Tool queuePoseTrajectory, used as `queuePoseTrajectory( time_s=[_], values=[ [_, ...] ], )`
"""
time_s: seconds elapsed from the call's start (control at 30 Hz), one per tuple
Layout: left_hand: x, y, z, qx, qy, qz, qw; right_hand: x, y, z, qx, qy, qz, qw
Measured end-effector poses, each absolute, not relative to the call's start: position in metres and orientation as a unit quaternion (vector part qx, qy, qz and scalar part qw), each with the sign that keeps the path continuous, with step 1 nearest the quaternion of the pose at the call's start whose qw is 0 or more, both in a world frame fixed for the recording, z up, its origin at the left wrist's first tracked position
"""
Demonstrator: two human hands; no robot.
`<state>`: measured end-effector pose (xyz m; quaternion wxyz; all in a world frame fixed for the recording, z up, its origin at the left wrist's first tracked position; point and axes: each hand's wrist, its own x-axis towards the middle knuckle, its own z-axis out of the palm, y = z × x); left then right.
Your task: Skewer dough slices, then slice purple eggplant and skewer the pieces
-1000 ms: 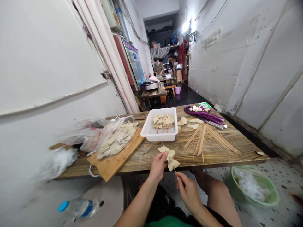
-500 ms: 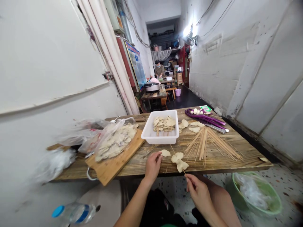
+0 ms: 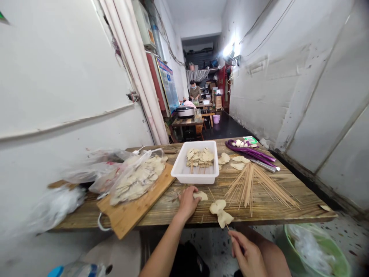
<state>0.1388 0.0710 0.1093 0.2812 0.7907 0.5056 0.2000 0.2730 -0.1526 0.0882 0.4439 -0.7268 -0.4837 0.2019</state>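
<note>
Currently, the right hand [image 3: 248, 249] pinches a part-filled stick [image 3: 227, 227], the left hand [image 3: 187, 202] a loose slice [image 3: 203, 196]. Loaded sticks [image 3: 200, 156] lie at twelve o'clock, unthreaded bagged slices [image 3: 138, 177] at ten.

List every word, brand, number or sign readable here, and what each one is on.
No words or numbers are legible.
Wall poster: print too small and blurred.
Green-bordered card on the table: code-like pattern, unreadable.
Plastic bag: red marks, too blurred.
Bottle: blue label, nothing legible.
Wall box: orange patch, nothing legible.
</note>
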Motion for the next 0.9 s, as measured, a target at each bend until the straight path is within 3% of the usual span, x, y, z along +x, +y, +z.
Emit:
queuePoseTrajectory(
  time_s=[0.43,0.9],
  values=[
    [0.131,0.085,0.095,0.694,0.425,0.294,0.501,0.261,-0.165,0.096,-0.728,-0.490,0.259,0.404],
    [0.133,0.081,0.096,0.700,0.437,0.313,0.471,0.257,-0.155,0.101,-0.728,-0.508,0.289,0.358]
  ],
)
